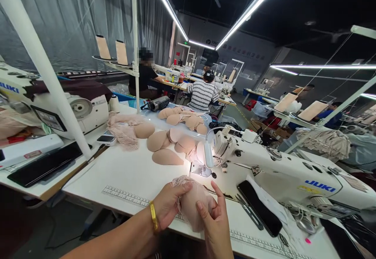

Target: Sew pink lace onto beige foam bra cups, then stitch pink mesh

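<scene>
Just beyond the fingers [219, 196], a small machine lamp [208, 155] gives the hardest light, bleaching the desk [117, 174] nearest it almost to white. High above and ahead of the fingers, tube lights [249, 12] glare as overexposed strips against a ceiling [323, 0] sunk in near-black. Below the fingers, the space under the desk lies in deep shadow. The fingers and the pale cup [192, 204] between them look fairly crisp; far beyond, wall lettering [243, 51] is dim and soft, and one person's [143, 76] head is pixelated. Wide-angle stretch slants the pole [44, 63] left of the fingers.
</scene>
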### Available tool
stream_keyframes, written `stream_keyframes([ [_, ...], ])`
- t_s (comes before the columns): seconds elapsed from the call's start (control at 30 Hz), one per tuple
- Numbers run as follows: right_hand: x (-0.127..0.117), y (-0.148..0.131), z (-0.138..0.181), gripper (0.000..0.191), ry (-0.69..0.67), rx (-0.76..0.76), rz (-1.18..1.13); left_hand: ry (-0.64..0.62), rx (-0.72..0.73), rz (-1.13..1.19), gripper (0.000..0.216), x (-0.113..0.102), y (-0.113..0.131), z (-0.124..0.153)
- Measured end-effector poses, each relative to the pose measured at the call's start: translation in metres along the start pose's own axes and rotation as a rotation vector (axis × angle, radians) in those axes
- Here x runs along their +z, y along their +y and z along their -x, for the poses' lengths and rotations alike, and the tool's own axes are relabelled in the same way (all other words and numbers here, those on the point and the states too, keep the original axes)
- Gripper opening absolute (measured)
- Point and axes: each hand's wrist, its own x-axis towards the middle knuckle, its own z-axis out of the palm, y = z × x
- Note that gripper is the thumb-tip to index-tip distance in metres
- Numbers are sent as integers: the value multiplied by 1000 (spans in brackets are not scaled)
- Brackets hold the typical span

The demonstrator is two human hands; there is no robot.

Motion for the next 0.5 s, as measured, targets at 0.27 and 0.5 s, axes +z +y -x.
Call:
stream_keyframes([
  [0.27, -9, -1, -4, 95, -32, 70, -59, 1, -16, 40, 51, 2, -2, -3],
  [0.5, -8, 4, -7, 103, -52, 35, -22, 1, -48, 63, 40, 1, -1, -6],
])
